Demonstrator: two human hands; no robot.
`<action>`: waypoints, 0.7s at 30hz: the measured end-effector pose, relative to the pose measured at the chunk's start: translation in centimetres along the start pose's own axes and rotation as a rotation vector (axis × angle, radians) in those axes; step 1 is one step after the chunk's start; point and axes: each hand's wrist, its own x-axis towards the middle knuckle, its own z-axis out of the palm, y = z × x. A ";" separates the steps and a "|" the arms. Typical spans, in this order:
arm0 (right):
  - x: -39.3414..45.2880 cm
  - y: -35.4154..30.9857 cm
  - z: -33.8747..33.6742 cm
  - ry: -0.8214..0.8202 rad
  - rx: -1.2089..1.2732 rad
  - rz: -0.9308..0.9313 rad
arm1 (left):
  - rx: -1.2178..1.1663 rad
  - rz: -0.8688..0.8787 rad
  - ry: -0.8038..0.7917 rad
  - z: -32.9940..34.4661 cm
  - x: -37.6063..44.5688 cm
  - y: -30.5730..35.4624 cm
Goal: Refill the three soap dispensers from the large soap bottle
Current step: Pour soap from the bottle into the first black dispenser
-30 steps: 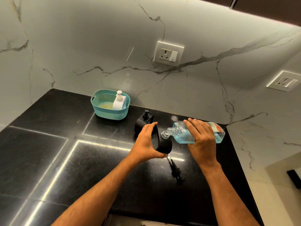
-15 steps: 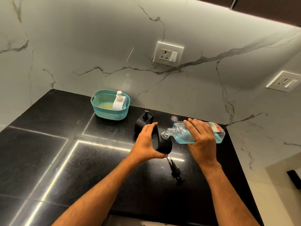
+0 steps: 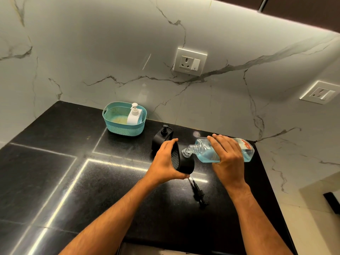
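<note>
My left hand [image 3: 164,161] grips a black soap dispenser [image 3: 184,162], tilted above the black counter. My right hand [image 3: 227,157] holds the large clear soap bottle [image 3: 205,153] on its side, with blue liquid inside and its open neck at the dispenser's top. The dispenser's black pump [image 3: 198,192] lies on the counter just in front of it. A second black dispenser [image 3: 161,138] with its pump on stands behind my left hand. A white dispenser [image 3: 134,116] stands in the teal basket [image 3: 117,127] by the wall.
The black counter [image 3: 73,177] meets a white marble wall at the back and right. A wall socket [image 3: 191,61] sits above the bottle, and another socket [image 3: 319,92] is on the right wall. The counter's right edge drops to a pale floor.
</note>
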 end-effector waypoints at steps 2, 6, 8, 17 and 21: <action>0.0 0.0 0.0 -0.003 -0.001 0.003 | 0.003 -0.002 -0.004 0.0 0.0 0.0; 0.0 0.1 0.0 -0.005 -0.004 0.001 | 0.002 -0.001 -0.002 0.1 0.0 0.0; 0.0 0.1 -0.1 -0.005 -0.005 0.004 | -0.001 0.001 0.000 0.1 0.0 0.1; -0.1 0.3 -0.1 -0.011 -0.019 0.000 | -0.005 0.017 0.014 0.1 -0.1 0.2; -0.1 0.3 -0.2 -0.015 -0.013 0.003 | -0.005 0.018 0.012 0.0 0.0 0.3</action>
